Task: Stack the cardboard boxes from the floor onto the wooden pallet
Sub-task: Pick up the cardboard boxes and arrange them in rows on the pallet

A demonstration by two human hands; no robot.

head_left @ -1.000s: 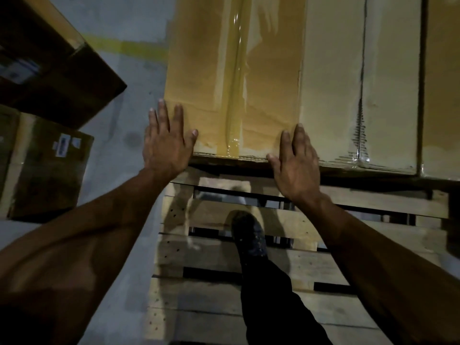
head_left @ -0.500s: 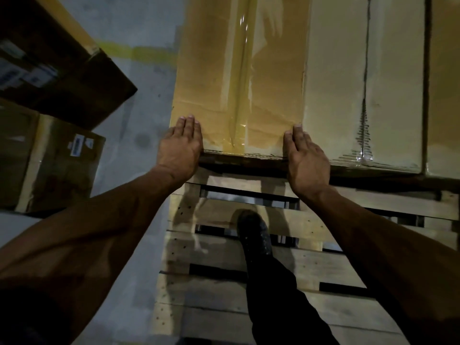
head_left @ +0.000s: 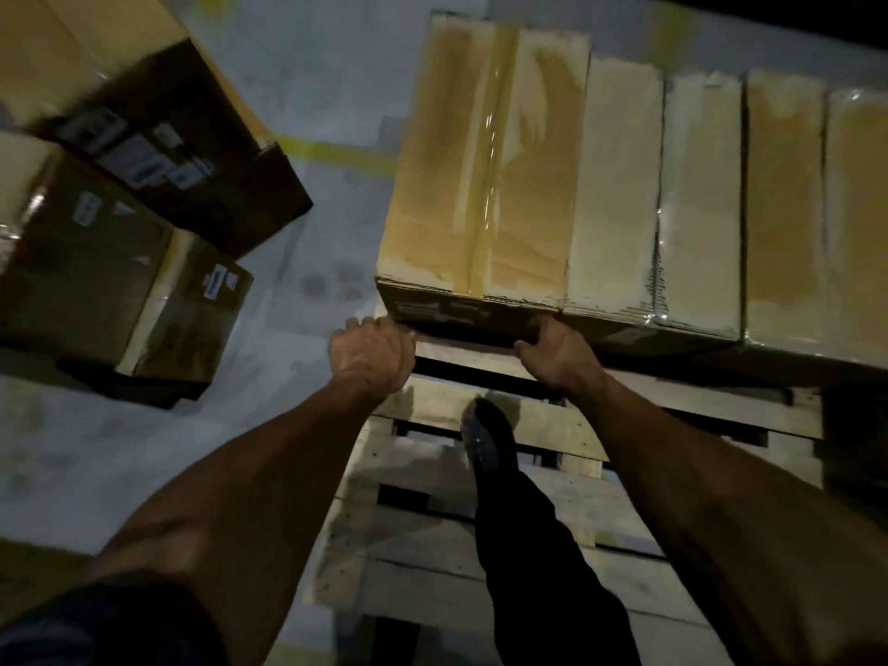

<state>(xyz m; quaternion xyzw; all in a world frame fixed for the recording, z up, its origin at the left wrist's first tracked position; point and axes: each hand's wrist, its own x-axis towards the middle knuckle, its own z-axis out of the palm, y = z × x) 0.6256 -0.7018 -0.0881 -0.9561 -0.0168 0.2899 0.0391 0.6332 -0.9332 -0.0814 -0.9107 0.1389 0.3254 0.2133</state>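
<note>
Dim shot, looking straight down. The taped box [head_left: 480,170] sits on the wooden pallet [head_left: 451,521] around 12 o'clock in the view, leftmost in a row with two paler boxes [head_left: 658,204] packed against its 3 o'clock side and another tan one [head_left: 817,213] past those at the frame edge.

Both hands are down at the near bottom edge of that taped box. Left hand [head_left: 372,353] is at the box's 7 o'clock corner, fingers curled over so you mostly see knuckles; it looks hooked at the corner, but whether it really has hold I can't tell, bit blurry. Right hand [head_left: 557,353] is at about 5 o'clock on the same box, fingers tucked under the bottom edge, gripping it.

A dark shoe [head_left: 487,439] and trouser leg stand on the pallet slats between the two forearms, roughly 6 o'clock from the box.

Off at 9 to 10 o'clock on the grey floor [head_left: 307,79] are two more cardboard boxes [head_left: 120,300] with white labels, well apart from the pallet, the farther one [head_left: 158,113] blurred.
</note>
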